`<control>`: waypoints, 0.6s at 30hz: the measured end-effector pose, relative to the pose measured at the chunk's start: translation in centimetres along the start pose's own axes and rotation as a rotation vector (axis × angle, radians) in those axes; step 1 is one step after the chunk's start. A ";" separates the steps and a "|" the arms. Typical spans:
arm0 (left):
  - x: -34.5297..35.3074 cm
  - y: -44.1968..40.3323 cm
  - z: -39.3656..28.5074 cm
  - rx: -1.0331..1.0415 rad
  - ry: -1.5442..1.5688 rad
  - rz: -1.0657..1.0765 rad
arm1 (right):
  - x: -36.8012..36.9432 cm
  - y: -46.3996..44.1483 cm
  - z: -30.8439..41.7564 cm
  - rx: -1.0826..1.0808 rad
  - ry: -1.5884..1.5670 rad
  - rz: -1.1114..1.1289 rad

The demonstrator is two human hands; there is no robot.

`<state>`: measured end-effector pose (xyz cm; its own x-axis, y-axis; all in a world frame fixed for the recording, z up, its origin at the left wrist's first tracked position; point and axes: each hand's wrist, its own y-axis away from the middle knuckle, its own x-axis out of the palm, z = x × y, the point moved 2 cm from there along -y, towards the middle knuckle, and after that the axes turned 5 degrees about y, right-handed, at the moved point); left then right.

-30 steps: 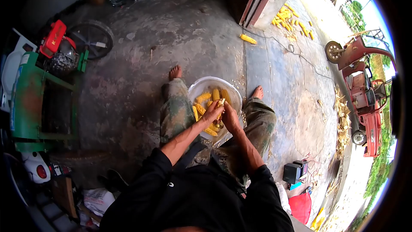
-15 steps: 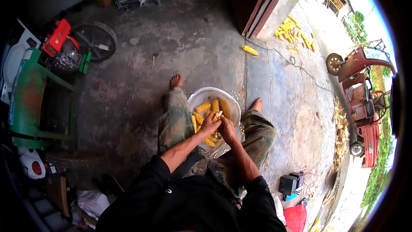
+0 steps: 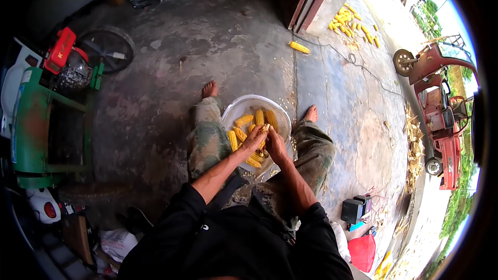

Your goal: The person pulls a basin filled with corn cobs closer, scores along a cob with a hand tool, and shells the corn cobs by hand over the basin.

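Observation:
A wide, pale metal basin point(image 3: 284, 108) stands on the floor between my legs, with several yellow corn cobs point(image 3: 271, 120) inside. Over its middle my left hand point(image 3: 253, 140) is closed around a corn cob point(image 3: 266, 127), whose pale end shows above the fingers. My right hand point(image 3: 276, 144) grips the same cob from the other side, its fingers meeting those of the left. The two hands hide most of the held cob. Loose kernels lie in the basin and on the floor around it.
A single cob point(image 3: 299, 47) lies on the floor ahead, near a cable point(image 3: 353, 58). More cobs point(image 3: 344, 21) are heaped by the doorway. At left stands a green machine point(image 3: 36, 124) with a red engine point(image 3: 60, 51). A black box point(image 3: 352, 210) sits at lower right; a red tricycle point(image 3: 434, 103) is outside.
Both hands stay closed on the cob over the basin, with small shifts of the fingers. The camera view has tilted slightly back and forth.

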<state>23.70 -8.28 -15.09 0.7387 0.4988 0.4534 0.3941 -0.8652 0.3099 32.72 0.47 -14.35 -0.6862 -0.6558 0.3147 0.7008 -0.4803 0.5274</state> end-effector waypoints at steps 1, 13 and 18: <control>-0.1 -0.1 0.3 0.045 0.000 -0.036 | -0.1 -0.1 -0.1 0.006 0.072 -0.026; -0.6 -0.2 0.9 0.008 -0.185 -0.114 | 0.6 0.9 1.1 0.041 0.048 0.073; -1.6 -1.1 2.6 0.170 -0.414 -0.169 | -0.1 0.1 0.3 0.044 -0.005 0.116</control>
<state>23.49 -8.25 -18.30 0.7988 0.6010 0.0266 0.5857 -0.7870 0.1941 32.77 0.64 -14.13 -0.6020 -0.7026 0.3794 0.7665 -0.3754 0.5211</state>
